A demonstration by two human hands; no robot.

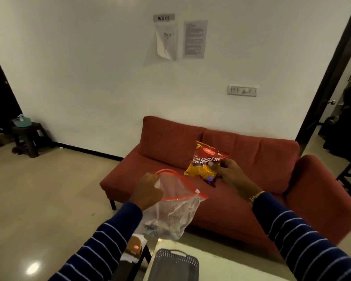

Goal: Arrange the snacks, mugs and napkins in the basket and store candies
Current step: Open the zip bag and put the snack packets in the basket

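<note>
My left hand [148,189] grips the red zip rim of a clear plastic bag [176,207], which hangs in the air with a few small wrapped candies at its bottom. My right hand [225,169] holds a red and yellow snack packet [206,161] upright over the sofa seat, together with a small purple wrapper at the packet's lower edge. A grey slotted basket [174,262] with a handle stands on the pale table [231,268] at the bottom of the view, below the bag.
A red sofa [170,142] stands against the white wall behind both hands. An orange item on white paper [134,248] sits on a dark surface left of the table. A dark stool [28,136] stands far left. An open doorway is at right.
</note>
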